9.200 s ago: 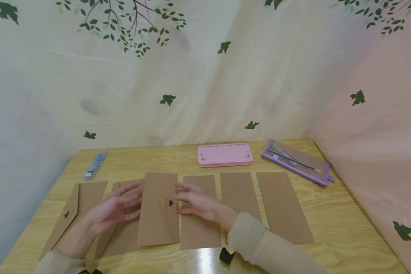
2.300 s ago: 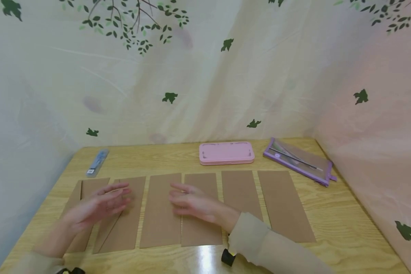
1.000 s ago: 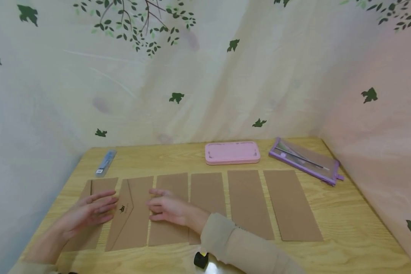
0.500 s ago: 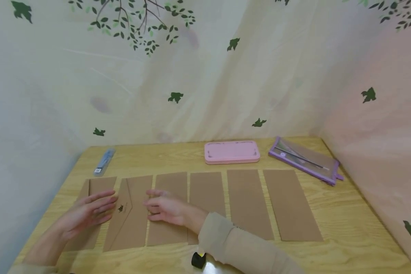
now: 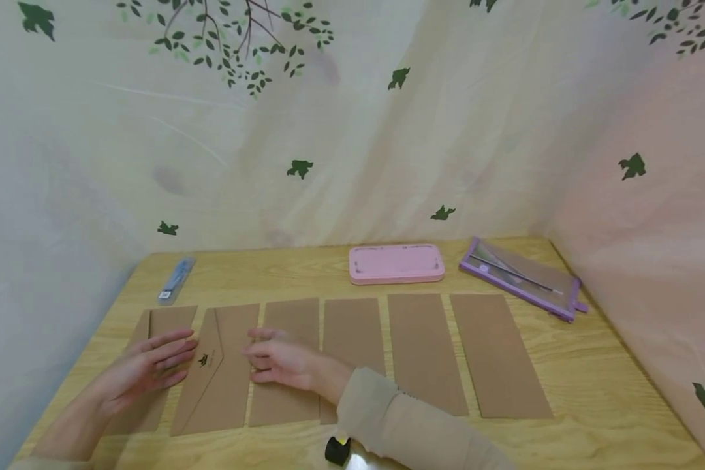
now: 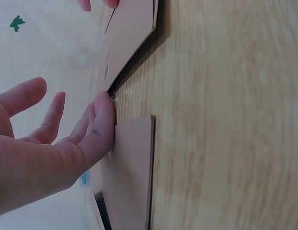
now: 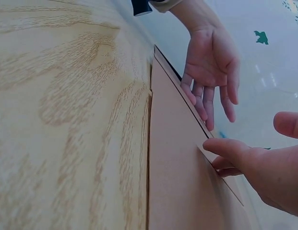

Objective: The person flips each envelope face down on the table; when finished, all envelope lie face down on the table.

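Several brown paper envelopes lie in a row across the wooden table. My hands flank the second envelope from the left (image 5: 226,378), which shows a pointed flap and a small dark crown print. At its left edge my left hand (image 5: 135,378) holds its fingers apart and nearly straight, over part of the leftmost envelope (image 5: 176,316). Relaxed fingers of my right hand (image 5: 288,361) reach the opposite edge, above the third envelope (image 5: 290,405). In the left wrist view, the left fingertips are right at the printed envelope's corner (image 6: 127,40), with a shadow beneath its edge.
Three plain envelopes continue rightward, including the rightmost one (image 5: 505,365). Along the back are a slim clear pack (image 5: 176,281), a pink case (image 5: 396,264) and a purple-edged zip pouch (image 5: 519,277). A patterned cloth (image 5: 352,130) hangs behind the table.
Since the earliest frame both hands have moved left, from the third envelope to the second. That third envelope now lies flat in the row. Over the last second the hands have barely shifted.
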